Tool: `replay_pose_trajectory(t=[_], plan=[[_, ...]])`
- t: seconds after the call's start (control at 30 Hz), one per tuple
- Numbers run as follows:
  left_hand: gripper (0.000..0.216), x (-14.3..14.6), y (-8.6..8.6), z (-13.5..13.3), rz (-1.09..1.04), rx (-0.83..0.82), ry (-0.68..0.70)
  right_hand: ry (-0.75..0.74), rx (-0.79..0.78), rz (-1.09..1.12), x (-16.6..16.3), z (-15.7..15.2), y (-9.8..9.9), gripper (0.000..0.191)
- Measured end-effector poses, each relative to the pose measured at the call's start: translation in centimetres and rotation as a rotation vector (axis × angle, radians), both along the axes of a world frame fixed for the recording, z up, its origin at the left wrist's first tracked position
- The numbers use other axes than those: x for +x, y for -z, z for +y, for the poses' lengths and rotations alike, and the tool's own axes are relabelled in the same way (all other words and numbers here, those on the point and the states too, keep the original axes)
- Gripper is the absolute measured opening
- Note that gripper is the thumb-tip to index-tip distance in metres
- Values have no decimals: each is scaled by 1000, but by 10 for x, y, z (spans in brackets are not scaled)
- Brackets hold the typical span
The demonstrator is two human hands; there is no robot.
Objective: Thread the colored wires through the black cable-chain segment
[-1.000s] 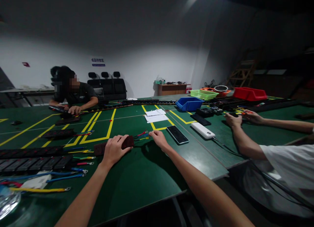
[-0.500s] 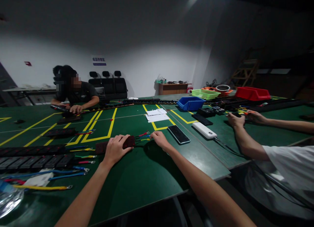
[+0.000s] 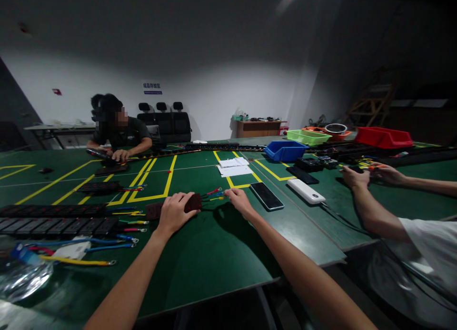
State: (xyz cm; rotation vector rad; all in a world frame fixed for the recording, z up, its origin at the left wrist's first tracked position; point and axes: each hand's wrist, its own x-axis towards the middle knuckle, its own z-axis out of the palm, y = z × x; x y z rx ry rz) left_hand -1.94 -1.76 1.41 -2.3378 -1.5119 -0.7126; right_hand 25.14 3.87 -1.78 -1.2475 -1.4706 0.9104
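Under my left hand (image 3: 178, 212) lies a dark reddish-brown socket strip (image 3: 193, 203), flat on the green table. My fingers and thumb are wrapped over its right part. From its right end come several thin wires (image 3: 213, 194) in red, blue and yellow-green, with small metal ring terminals. My right hand (image 3: 240, 201) is pinched at the tips of these wires, seemingly on one wire's end; which one I cannot tell. A phone (image 3: 267, 195) lies just right of my right hand.
Black socket strips (image 3: 59, 226) with coloured wire leads lie at left, near a clear plastic bag (image 3: 26, 277). White papers (image 3: 233, 170), a white power bank (image 3: 305, 192) and a blue bin (image 3: 284, 151) are beyond. Co-workers sit at right and far left, their hands on parts.
The view has turned slightly left, so everything sits further right in it. My left hand keeps its hold on the strip; my right fingers remain at the wire tips.
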Motion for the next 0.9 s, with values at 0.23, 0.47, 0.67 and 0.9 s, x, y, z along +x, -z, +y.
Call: replay_pose_trajectory(t=[0.23,0.47,0.67,0.9], plan=[[60,4,-2,-5,32,-18,-10,-33,-55,26,-1,-5,-3,33],[60,6,-3,-7,41,-18,0,-57,-207,121,-1,-5,-2,25],[61,3,0,-3,25,16,-5,31,122,-179,3,-6,-7,38],[61,2,2,-2,5,46,-41,10,220,-337,4,-14,-5,39]])
